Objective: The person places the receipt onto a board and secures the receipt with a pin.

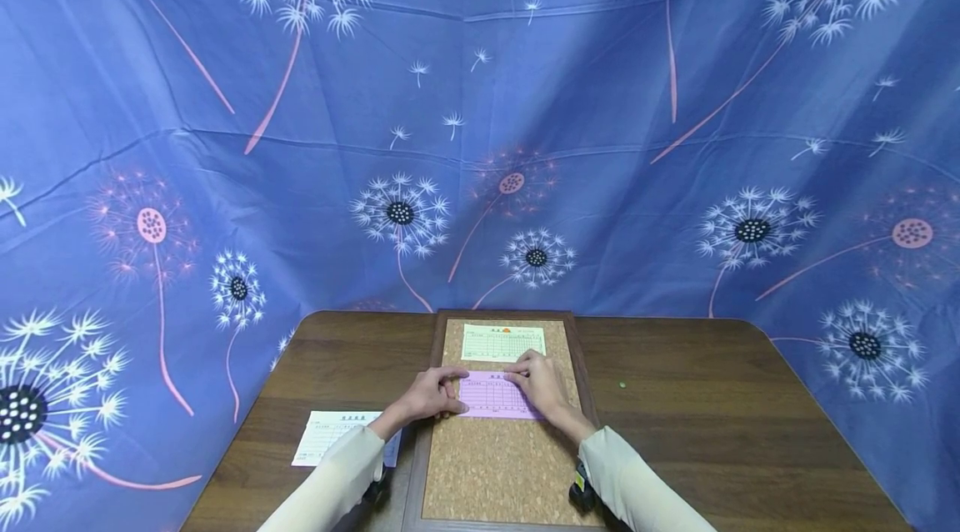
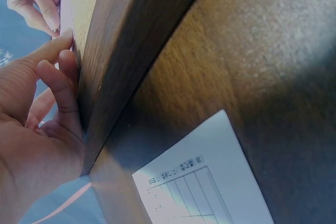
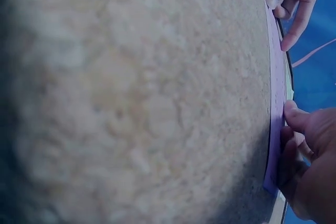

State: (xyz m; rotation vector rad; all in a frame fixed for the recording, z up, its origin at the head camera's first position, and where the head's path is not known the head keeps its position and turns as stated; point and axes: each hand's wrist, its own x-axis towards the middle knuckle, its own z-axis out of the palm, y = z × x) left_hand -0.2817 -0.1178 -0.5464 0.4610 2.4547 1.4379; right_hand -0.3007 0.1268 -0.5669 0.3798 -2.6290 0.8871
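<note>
A pink printed form (image 1: 495,395) lies flat across the upper half of a cork board (image 1: 510,465) in a dark wooden frame. My left hand (image 1: 437,393) rests on the form's left end, its thumb and forefinger spread and pressing near the two corners. Over the form's upper right part my right hand (image 1: 546,383) pinches with thumb and forefinger; the left wrist view shows a tiny dark thing at those fingertips, its kind cannot be told. Just above, a green form (image 1: 502,342) carries a small orange piece (image 1: 507,330) at its top edge.
A white form (image 1: 330,436) lies on the brown table (image 1: 712,432) left of the board, partly covered by the left sleeve. One tiny green object (image 1: 622,384) sits right of the board. Behind the table hangs a blue cloth (image 1: 480,98) with a dandelion print.
</note>
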